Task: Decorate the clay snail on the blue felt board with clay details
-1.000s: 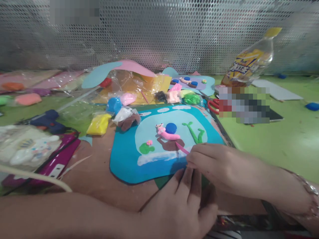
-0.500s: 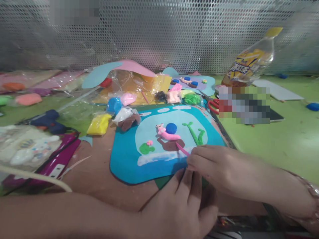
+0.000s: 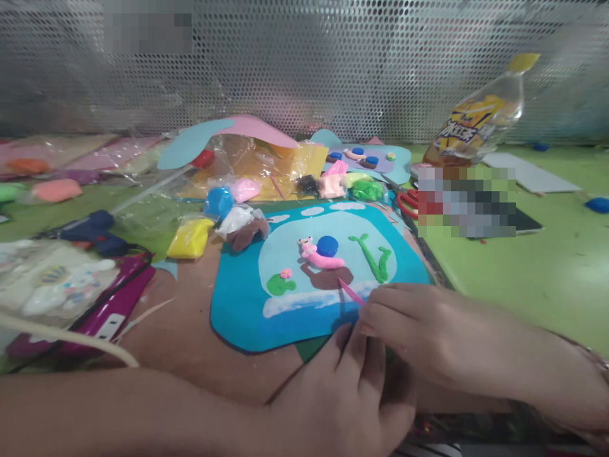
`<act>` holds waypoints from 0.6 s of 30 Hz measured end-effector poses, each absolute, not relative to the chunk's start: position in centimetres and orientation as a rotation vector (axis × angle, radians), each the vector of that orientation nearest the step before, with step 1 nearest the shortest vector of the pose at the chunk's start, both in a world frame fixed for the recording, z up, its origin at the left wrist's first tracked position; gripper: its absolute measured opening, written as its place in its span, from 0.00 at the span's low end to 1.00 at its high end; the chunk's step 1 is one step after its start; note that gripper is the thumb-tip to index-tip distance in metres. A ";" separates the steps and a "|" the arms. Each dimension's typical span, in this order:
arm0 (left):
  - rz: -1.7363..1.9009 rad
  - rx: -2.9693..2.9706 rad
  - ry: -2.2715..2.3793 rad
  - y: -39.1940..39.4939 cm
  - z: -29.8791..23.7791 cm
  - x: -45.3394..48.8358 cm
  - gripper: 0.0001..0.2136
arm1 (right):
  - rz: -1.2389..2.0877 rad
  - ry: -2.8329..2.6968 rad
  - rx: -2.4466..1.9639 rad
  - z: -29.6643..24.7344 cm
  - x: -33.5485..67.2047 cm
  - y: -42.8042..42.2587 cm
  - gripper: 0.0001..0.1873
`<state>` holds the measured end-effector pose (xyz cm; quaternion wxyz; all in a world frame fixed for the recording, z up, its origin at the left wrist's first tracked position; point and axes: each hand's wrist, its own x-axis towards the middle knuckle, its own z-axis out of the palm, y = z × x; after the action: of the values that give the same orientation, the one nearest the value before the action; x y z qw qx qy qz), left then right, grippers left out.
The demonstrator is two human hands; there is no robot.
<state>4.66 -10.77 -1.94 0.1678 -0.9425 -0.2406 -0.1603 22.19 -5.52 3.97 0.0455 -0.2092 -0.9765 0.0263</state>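
Observation:
A pink pointed clay tool (image 3: pixel 351 292) is pinched in my right hand (image 3: pixel 423 336). Its tip touches the flat brown clay shape (image 3: pixel 328 277) on a blue foam-sheet picture (image 3: pixel 238 324). Just above that shape lie a pink clay snail body (image 3: pixel 323 259) and a round blue clay piece (image 3: pixel 327 245). A green clay plant (image 3: pixel 373 259) stands to the right, and a green leaf with a pink flower (image 3: pixel 280 284) to the left. My left hand (image 3: pixel 347 381) rests at the picture's lower edge, fingers stretched out and partly under my right hand.
Bagged clay lumps lie behind the picture, among them a yellow one (image 3: pixel 190 239). Red-handled scissors (image 3: pixel 408 202) and a tilted drink bottle (image 3: pixel 476 120) are at right. A blue glue gun (image 3: pixel 95 231) and a magenta case (image 3: pixel 118 298) sit left. Perforated metal (image 3: pixel 304 70) closes the back.
My right hand has shifted slightly right and down, and the tool tip has moved a little along the brown clay. My left hand stays in place.

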 end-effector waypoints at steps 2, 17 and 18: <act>-0.436 -2.688 -0.690 -10.8 -2.0 4.7 0.18 | 0.119 -2.993 -0.644 4.0 22.2 -5.5 0.08; -0.527 -2.621 -0.694 -10.9 -2.3 4.6 0.17 | 0.115 -2.896 -0.781 4.1 22.3 -5.2 0.11; -0.542 -2.615 -0.691 -10.9 -2.4 4.5 0.17 | 0.112 -2.892 -0.792 4.0 22.4 -5.0 0.11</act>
<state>4.54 -10.87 -2.41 0.1905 -0.9306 -0.2458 -0.1929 22.36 -5.04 4.00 0.0706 -0.2633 -0.9614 0.0373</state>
